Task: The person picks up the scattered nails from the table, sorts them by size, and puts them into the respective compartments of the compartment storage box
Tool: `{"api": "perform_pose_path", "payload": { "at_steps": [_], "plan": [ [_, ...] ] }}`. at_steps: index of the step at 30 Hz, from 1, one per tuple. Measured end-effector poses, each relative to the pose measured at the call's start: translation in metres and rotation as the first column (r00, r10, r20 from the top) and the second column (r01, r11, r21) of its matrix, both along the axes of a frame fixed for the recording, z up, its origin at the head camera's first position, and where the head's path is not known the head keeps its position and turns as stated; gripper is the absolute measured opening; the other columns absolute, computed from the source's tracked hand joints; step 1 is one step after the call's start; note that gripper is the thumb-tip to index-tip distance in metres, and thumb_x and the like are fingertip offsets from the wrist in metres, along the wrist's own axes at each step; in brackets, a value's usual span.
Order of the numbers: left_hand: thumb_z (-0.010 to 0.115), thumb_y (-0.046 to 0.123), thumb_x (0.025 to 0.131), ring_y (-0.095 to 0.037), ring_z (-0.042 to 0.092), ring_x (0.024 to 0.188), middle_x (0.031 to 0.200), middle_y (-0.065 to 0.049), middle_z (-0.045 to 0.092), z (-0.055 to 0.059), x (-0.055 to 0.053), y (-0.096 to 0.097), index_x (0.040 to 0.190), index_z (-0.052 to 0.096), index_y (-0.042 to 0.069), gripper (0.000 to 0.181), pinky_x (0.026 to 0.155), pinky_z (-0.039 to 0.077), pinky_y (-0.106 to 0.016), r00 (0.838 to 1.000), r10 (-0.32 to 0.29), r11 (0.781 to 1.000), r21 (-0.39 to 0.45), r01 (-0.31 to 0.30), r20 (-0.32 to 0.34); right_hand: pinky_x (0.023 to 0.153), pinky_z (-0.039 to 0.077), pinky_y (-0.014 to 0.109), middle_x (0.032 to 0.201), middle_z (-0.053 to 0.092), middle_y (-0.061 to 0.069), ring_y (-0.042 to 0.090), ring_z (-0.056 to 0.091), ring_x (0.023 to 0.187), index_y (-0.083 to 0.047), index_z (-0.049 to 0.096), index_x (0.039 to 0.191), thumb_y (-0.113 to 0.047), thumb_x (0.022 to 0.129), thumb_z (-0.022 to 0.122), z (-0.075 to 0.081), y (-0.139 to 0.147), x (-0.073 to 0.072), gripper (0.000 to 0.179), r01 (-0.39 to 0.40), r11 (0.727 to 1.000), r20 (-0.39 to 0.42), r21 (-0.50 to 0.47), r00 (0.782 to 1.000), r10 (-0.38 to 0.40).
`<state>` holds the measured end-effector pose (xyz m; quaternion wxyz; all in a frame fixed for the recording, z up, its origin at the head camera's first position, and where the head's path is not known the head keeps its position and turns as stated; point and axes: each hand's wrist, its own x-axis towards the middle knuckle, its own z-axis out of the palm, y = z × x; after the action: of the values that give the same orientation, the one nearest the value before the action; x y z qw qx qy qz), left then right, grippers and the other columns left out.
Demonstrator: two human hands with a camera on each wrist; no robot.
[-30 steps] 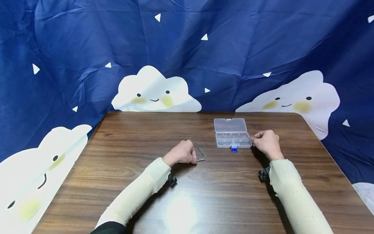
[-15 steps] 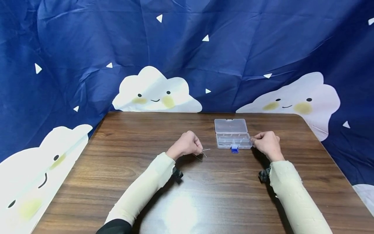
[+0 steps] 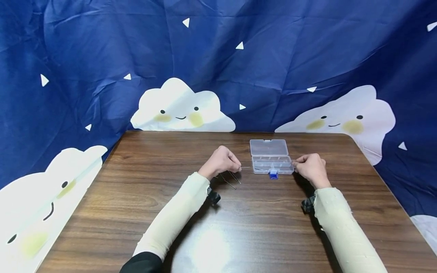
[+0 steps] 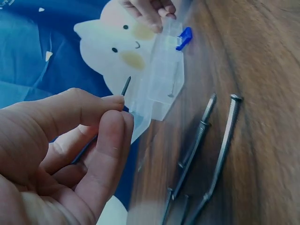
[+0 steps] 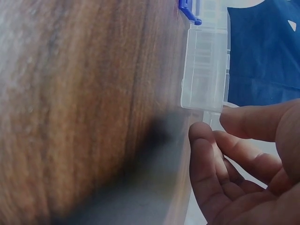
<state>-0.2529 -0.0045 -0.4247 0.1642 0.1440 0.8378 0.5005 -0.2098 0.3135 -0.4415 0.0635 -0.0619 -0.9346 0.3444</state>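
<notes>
My left hand (image 3: 223, 160) pinches a thin nail (image 4: 126, 86) between thumb and fingers; its pointed tip sticks out towards the box. Below that hand several more nails (image 4: 225, 145) lie loosely together on the table. A clear plastic compartment box (image 3: 272, 167) stands to the right with its lid laid back and a blue latch (image 3: 273, 176) at the front. Through the box's wall a nail (image 4: 175, 79) shows inside. My right hand (image 3: 311, 168) holds the box's right end, thumb and fingertips at its corner; the exact contact is partly hidden.
The brown wooden table (image 3: 164, 212) reaches to a blue curtain (image 3: 218, 57) with white clouds at the back. A bright light reflection lies on the table's near middle. Black wrist cameras (image 3: 214, 197) sit under both wrists.
My left hand has risen off the loose nails with one nail and moved right, towards the box. The right hand has stayed at the box's right end.
</notes>
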Motion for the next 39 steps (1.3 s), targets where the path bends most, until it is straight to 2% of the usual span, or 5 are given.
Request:
{"api": "perform_pose_path", "payload": {
  "at_steps": [5,13,21,29,39],
  "plan": [
    [0.084,-0.002,0.075,-0.010,0.068,0.061,0.066,-0.001,0.072,0.000,-0.003,0.007,0.074,0.078,0.004,0.008,0.065,0.056,-0.024,1.000,-0.007,0.999,0.038,0.008,-0.013,0.107,0.020,0.060,0.066,0.071,0.007,0.046,0.055,0.109,0.004,0.078,0.084,-0.013,0.090,0.070,-0.001,0.000,0.000,0.019,0.003,1.000,-0.010,0.002,1.000,-0.003],
    [0.083,-0.004,0.075,-0.011,0.069,0.061,0.066,-0.004,0.072,-0.001,-0.005,0.017,0.074,0.077,0.002,0.009,0.063,0.057,-0.026,1.000,0.003,0.996,0.093,-0.005,0.023,0.105,0.020,0.059,0.061,0.068,0.004,0.047,0.052,0.110,0.004,0.077,0.082,-0.012,0.090,0.069,-0.001,0.001,-0.001,0.019,0.008,1.000,-0.018,-0.002,1.000,-0.008],
    [0.081,-0.009,0.076,-0.011,0.067,0.058,0.066,-0.008,0.072,-0.005,-0.005,0.032,0.076,0.076,-0.005,0.006,0.070,0.060,-0.038,0.998,0.007,0.991,0.133,-0.015,0.065,0.107,0.019,0.061,0.063,0.069,0.004,0.049,0.047,0.114,0.004,0.077,0.085,-0.013,0.091,0.068,-0.002,0.002,-0.001,0.020,0.008,1.000,0.012,-0.023,1.000,-0.008],
    [0.083,-0.006,0.074,-0.007,0.063,0.058,0.064,-0.001,0.071,-0.008,-0.007,0.047,0.071,0.077,0.002,0.010,0.061,0.055,-0.022,1.000,0.021,0.999,0.037,-0.021,0.012,0.106,0.020,0.061,0.065,0.070,0.005,0.051,0.044,0.115,0.003,0.077,0.085,-0.015,0.091,0.069,-0.002,0.002,-0.001,0.020,0.011,1.000,0.026,-0.025,1.000,-0.011],
    [0.084,-0.006,0.073,-0.008,0.066,0.055,0.060,0.000,0.069,-0.008,-0.011,0.066,0.067,0.076,0.005,0.015,0.060,0.057,-0.025,0.997,0.073,0.997,-0.033,-0.073,0.016,0.104,0.025,0.060,0.064,0.069,0.004,0.049,0.045,0.113,0.003,0.077,0.085,-0.015,0.092,0.069,-0.001,0.000,0.001,0.020,0.026,0.999,0.023,-0.020,0.999,-0.026]
  ]
}}
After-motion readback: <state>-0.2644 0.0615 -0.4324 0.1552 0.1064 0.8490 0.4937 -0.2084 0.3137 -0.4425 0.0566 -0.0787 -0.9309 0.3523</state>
